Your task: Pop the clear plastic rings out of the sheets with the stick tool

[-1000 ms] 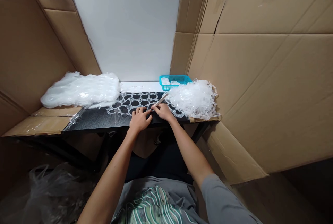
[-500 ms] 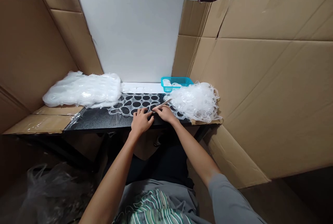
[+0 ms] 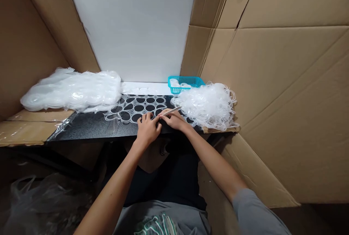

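Observation:
A clear plastic sheet of joined rings (image 3: 136, 107) lies flat on the black table (image 3: 89, 127). My left hand (image 3: 148, 127) presses on the sheet's near edge, fingers spread on it. My right hand (image 3: 174, 120) is shut on a thin pale stick-like tool (image 3: 171, 110), its tip at the sheet just beside my left fingers. The two hands touch each other at the sheet's front right corner.
A heap of loose clear rings (image 3: 208, 104) sits right of my hands. A stack of clear plastic sheets (image 3: 72, 89) lies at the left. A turquoise basket (image 3: 185, 83) stands at the back. Cardboard walls (image 3: 272, 82) enclose both sides; a plastic bag (image 3: 40, 202) lies below left.
The view has shifted; both hands stay at the same spot on the sheet. My right hand's tool has tilted slightly lower toward the sheet.

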### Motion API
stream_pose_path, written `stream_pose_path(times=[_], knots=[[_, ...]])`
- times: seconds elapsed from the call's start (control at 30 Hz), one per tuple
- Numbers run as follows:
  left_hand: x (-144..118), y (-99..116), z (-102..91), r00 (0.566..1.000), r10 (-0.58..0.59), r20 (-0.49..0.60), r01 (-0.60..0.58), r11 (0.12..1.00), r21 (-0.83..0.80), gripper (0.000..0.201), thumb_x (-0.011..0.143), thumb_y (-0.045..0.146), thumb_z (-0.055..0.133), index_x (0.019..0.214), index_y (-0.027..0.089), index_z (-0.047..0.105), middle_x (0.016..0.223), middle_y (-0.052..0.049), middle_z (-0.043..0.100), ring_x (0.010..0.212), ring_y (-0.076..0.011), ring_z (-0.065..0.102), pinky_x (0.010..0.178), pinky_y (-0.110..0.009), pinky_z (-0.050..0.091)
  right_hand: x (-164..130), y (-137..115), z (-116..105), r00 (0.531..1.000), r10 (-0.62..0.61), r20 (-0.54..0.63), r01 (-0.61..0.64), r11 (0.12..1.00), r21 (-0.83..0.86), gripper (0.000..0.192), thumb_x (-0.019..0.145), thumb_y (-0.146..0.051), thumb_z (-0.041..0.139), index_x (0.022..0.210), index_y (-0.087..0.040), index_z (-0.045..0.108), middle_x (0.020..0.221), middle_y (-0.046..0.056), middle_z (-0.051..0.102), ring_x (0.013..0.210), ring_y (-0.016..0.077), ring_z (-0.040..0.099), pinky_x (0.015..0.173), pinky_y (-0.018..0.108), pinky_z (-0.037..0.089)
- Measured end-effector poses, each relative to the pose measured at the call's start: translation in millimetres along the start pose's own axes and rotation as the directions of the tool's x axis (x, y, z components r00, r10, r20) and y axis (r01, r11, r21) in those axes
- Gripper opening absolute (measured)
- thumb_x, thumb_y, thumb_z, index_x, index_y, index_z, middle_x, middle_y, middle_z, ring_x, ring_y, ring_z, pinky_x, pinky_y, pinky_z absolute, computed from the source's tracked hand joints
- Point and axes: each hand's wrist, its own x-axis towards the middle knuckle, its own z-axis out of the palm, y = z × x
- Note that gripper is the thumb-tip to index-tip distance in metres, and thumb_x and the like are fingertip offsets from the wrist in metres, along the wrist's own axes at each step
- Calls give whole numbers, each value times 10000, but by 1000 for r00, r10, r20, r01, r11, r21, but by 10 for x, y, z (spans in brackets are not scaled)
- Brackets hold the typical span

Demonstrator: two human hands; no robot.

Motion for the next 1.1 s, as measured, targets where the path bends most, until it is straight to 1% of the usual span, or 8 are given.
stream_pose_path(times=[0.1, 0.2, 0.27, 0.43, 0.63, 0.77, 0.9, 1.1], knots=[[2, 1, -19, 1000, 6, 3, -6, 1000, -16, 359, 961, 334, 566, 1264, 261, 741, 1352, -156, 596, 1284, -368, 510, 1096, -560, 422, -57, -18, 7, 996, -81, 24, 84, 988, -130, 232, 1027, -242, 607, 1140, -242, 809, 1200, 53, 785, 1154, 240, 691, 1042, 357, 492], [-8, -26, -36, 999, 31, -16, -32, 998, -49, 354, 963, 328, 553, 1237, 244, 761, 1350, -159, 585, 1278, -360, 510, 1081, -537, 448, -57, -43, -13, 991, -94, 93, 114, 964, -242, 243, 1046, -241, 590, 1179, -252, 794, 1201, 49, 792, 1119, 255, 700, 1014, 382, 490], [-17, -47, -38, 998, 48, -38, -51, 997, -66, 354, 966, 311, 543, 1225, 232, 772, 1335, -163, 587, 1265, -357, 516, 1076, -530, 457, -37, -49, -31, 988, -87, 127, 117, 961, -252, 251, 1051, -228, 577, 1169, -255, 797, 1169, 44, 803, 1075, 253, 713, 993, 385, 500], [-49, -92, -25, 994, 95, -55, -99, 992, -75, 348, 972, 275, 540, 1211, 234, 789, 1313, -157, 609, 1233, -342, 539, 1079, -514, 462, -22, 0, -61, 996, -12, 89, 17, 998, -56, 216, 1028, -242, 610, 1057, -247, 825, 1128, 40, 810, 1118, 237, 720, 1022, 370, 531], [-101, -113, -10, 989, 120, -81, -123, 992, -34, 356, 989, 271, 539, 1248, 233, 781, 1312, -166, 628, 1205, -349, 554, 1052, -509, 459, 17, 46, -107, 991, 118, 67, -126, 984, 128, 186, 999, -293, 642, 986, -245, 821, 1085, 40, 809, 1062, 217, 744, 1010, 367, 548], [-134, -49, -11, 985, 129, -112, -130, 991, -1, 351, 995, 262, 542, 1257, 213, 770, 1273, -177, 639, 1173, -344, 563, 1034, -510, 435, 64, 70, -96, 991, 124, 51, -131, 978, 163, 137, 976, -281, 659, 958, -222, 781, 1072, 32, 797, 1021, 203, 732, 993, 350, 530], [-177, 35, -16, 991, 72, -110, -68, 997, 36, 375, 999, 276, 544, 1315, 223, 737, 1118, -155, 644, 1050, -314, 577, 917, -456, 436, 33, 68, -78, 991, 134, 32, -137, 981, 137, 85, 971, -279, 678, 927, -229, 732, 973, 5, 774, 912, 176, 712, 922, 327, 520], [-176, 57, 7, 996, 46, -79, -42, 998, 44, 356, 995, 277, 554, 1294, 242, 744, 976, -102, 624, 953, -284, 567, 832, -410, 387, -11, 7, -118, 961, 271, 61, -277, 947, 162, 93, 941, -283, 722, 859, -240, 725, 894, -5, 781, 852, 178, 729, 799, 311, 530]])
